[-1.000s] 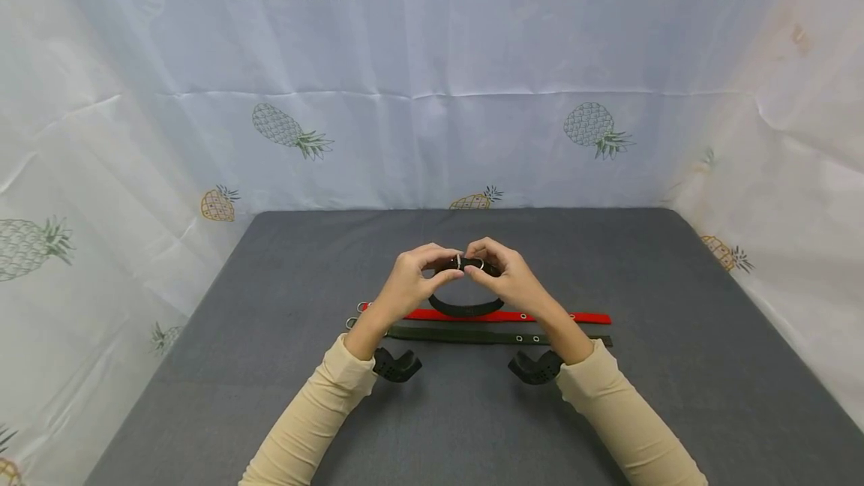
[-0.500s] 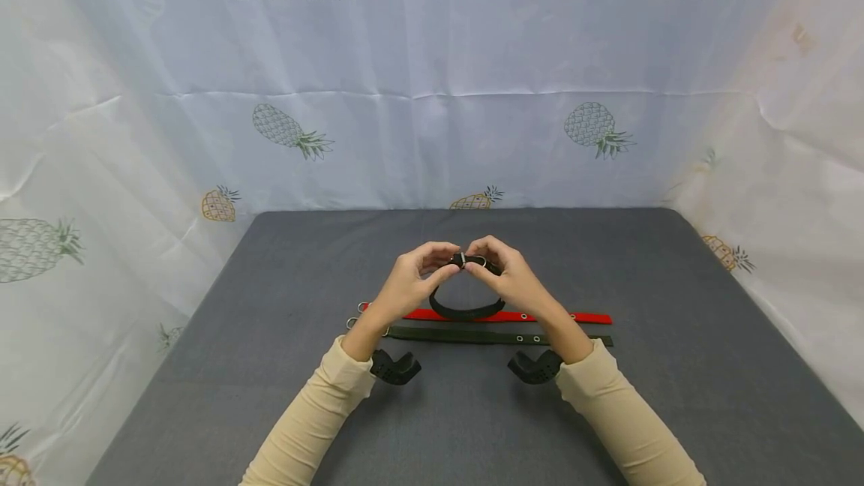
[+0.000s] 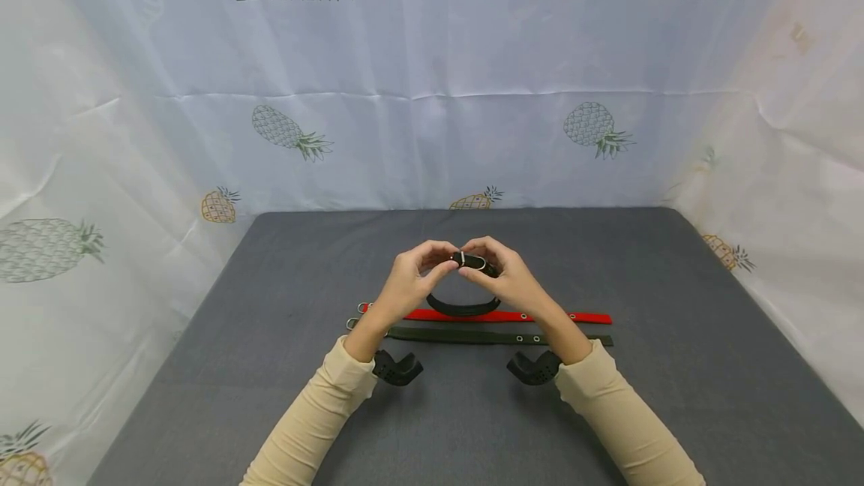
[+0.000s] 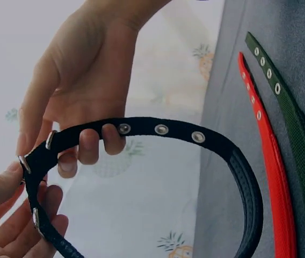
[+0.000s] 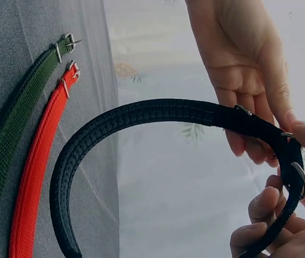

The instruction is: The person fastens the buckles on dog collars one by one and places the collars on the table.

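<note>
Both hands are raised above the grey table, working a black collar bent into a loop. The left hand pinches the strap at the metal buckle, thumb on one side and fingertips on the other, likely to keep the buckle steady. The right hand pinches the eyelet end beside it, fingers curled round the strap, seemingly so the end lines up with the buckle. The wrist views show the loop hanging free below the hands, clear of the table, its eyelets facing out. A red collar and a dark green collar lie flat and straight on the table just beneath, parallel and close together, buckles to the left, probably laid out within easy reach. Pineapple-print cloth hangs behind and at both sides.
</note>
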The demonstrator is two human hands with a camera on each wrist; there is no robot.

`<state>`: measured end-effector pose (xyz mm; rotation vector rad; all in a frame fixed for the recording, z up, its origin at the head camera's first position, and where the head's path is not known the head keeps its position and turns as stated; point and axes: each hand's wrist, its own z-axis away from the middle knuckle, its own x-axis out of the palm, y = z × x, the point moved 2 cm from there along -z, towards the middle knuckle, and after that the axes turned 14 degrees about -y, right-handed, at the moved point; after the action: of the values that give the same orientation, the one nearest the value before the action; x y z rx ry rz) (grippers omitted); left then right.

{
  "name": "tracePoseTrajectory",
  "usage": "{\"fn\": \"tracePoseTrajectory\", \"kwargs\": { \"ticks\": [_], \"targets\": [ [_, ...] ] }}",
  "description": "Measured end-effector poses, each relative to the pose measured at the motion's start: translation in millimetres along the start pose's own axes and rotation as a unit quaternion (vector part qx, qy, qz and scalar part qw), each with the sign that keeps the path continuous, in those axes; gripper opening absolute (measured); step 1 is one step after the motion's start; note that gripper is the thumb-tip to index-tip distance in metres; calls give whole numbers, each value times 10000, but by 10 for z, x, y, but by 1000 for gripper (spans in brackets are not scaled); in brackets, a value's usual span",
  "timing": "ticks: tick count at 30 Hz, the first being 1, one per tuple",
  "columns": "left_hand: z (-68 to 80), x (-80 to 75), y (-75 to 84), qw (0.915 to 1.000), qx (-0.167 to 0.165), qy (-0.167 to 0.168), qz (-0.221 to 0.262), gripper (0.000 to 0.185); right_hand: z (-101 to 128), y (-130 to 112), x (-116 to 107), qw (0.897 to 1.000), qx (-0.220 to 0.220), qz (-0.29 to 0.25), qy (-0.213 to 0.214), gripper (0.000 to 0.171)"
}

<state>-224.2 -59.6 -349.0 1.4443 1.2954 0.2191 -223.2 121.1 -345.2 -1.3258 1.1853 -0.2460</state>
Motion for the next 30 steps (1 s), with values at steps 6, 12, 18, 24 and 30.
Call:
{"fn": "tracePoseTrajectory", "kwargs": {
  "ticks": [6,12,18,24,30],
  "targets": [
    [-3,-5,1,9995,225,235,-12,21,-17,5,17,10000,-11,-11,-73,34],
    [-8,-12,-10,9982,357,413,-250,19,-14,3,17,10000,7,59,-64,33],
    [-10,-15,1,9971,432,473,-399,19,-13,0,15,9999,87,36,-59,32],
    [-8,-17,-1,9972,427,459,-400,18,-19,1,8,9997,178,149,-73,32],
    [-10,-10,2,9977,335,399,-435,19,-20,5,2,9995,162,255,-56,32]
  ]
}}
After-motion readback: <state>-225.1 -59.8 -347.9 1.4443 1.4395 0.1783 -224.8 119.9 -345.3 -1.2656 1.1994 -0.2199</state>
